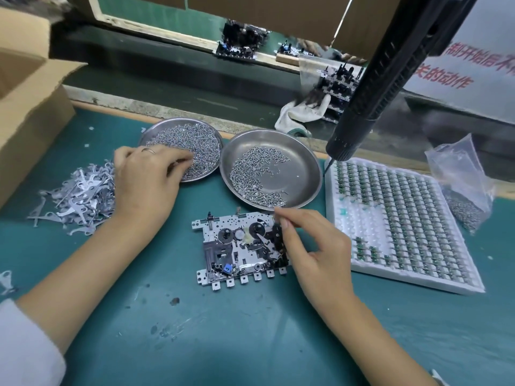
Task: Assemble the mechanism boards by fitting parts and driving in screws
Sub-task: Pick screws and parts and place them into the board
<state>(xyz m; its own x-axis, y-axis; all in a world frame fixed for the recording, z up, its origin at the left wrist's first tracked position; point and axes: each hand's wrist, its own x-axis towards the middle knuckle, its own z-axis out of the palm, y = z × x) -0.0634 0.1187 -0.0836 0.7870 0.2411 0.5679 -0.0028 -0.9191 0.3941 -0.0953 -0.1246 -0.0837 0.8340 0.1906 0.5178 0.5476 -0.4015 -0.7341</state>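
Note:
A metal mechanism board (239, 249) with black gears, a white gear and a blue part lies flat on the green mat. My right hand (315, 252) hovers over the board's right edge, thumb and forefinger pinched together near the rim of the right steel dish (301, 168); what they pinch is too small to tell. My left hand (147, 179) reaches into the left steel dish (214, 135), its fingertips curled into the heap of small screws (195, 143). An electric screwdriver (370, 101) hangs above the right dish, untouched.
A pile of flat grey metal levers (75, 196) lies left of my left hand. A white tray (367, 227) of small green parts sits to the right, a plastic bag of screws (462, 190) behind it. A cardboard box (30, 101) stands at far left. More boards lie on the conveyor behind.

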